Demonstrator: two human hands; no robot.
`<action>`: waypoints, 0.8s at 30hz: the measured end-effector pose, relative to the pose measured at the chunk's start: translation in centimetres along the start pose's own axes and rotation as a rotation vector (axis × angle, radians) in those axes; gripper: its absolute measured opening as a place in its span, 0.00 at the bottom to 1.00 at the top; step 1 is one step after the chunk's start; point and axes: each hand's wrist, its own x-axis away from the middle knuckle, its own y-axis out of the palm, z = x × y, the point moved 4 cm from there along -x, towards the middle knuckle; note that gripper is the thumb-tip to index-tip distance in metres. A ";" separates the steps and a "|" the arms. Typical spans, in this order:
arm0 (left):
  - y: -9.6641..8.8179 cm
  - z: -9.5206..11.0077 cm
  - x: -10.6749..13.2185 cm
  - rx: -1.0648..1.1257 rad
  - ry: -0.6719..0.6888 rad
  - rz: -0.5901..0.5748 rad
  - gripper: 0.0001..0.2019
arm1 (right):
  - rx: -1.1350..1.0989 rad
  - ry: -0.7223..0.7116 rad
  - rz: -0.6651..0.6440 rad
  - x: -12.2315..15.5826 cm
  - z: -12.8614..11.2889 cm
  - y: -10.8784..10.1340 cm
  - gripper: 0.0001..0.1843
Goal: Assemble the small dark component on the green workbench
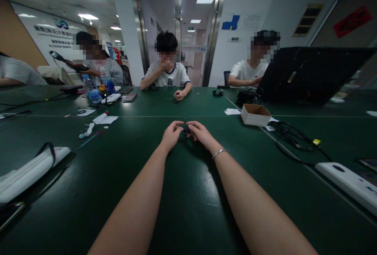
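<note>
My left hand (171, 134) and my right hand (199, 132) meet over the dark green table (182, 192), arms stretched out ahead of me. Both pinch a small dark object (186, 128) between their fingertips; it is too small to name. The fingers of each hand are curled in around it. A thin silver bracelet (219, 152) circles my right wrist.
A small cardboard box (255, 114) and black cables (291, 139) lie to the right, with a white power strip (349, 181) and an open black laptop (309, 75). White devices (28, 170), paper scraps (105, 119) and bottles (92, 90) lie left. Three people sit across the table.
</note>
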 end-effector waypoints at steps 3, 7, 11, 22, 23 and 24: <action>0.0 0.1 0.1 0.010 -0.013 -0.004 0.14 | -0.074 -0.012 -0.015 0.2 -0.1 0.0 0.25; 0.0 0.2 0.2 0.025 -0.031 -0.010 0.14 | -0.047 0.027 0.017 0.1 0.1 0.0 0.18; 0.1 0.2 0.2 0.036 -0.022 -0.013 0.14 | -0.014 -0.010 0.018 0.1 0.0 0.1 0.14; 0.0 -0.1 0.1 0.039 -0.026 0.001 0.15 | -0.012 -0.014 0.022 -0.2 0.3 0.1 0.13; 0.0 0.0 0.1 0.039 -0.027 0.002 0.15 | -0.028 -0.030 0.015 -0.1 0.2 0.0 0.14; 0.0 0.0 0.1 0.037 -0.029 0.002 0.15 | -0.051 -0.041 0.010 0.0 0.1 0.0 0.17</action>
